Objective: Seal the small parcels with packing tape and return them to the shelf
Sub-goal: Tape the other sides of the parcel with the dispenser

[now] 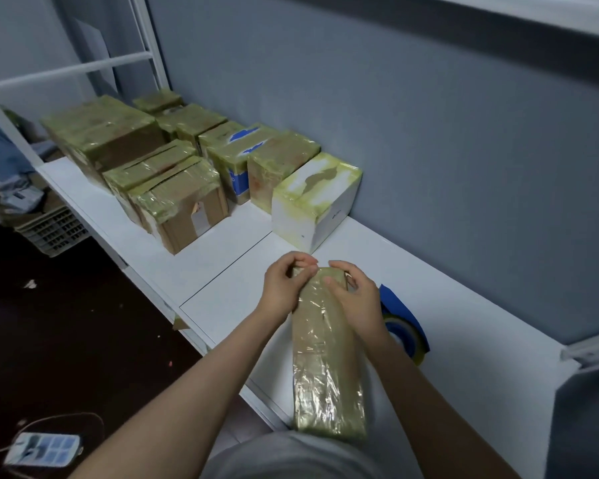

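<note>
A long parcel (325, 368), wrapped all over in shiny yellowish packing tape, lies on the white shelf (222, 299) directly in front of the person. Its near end is at the front edge of the shelf, close to the grey shirt (291, 458), and its far end points to the wall.

Both hands are at the far end of this parcel. The left hand (284, 285) has its fingers (305, 262) curled and pinches the far left corner of the parcel. The right hand (357, 299) grips the far right edge with bent fingers, and its thumb (332, 281) lies on the top face.

Just beside the parcel on the right, partly hidden behind the right wrist, stands a blue tape dispenser (400, 305) with a tape roll (403, 335) in it.

Further along the shelf stands a white box (312, 205) with yellowish tape on its top, near the wall. Behind it a row of taped parcels (242, 157) goes on along the wall, and a second row of brown cartons (180, 202) stands nearer to the front edge. The big carton (104, 136) is at the far end.

On the dark floor (66, 323) lies a power strip (44, 447) with its cable, and a plastic crate (54, 229) stands further back
</note>
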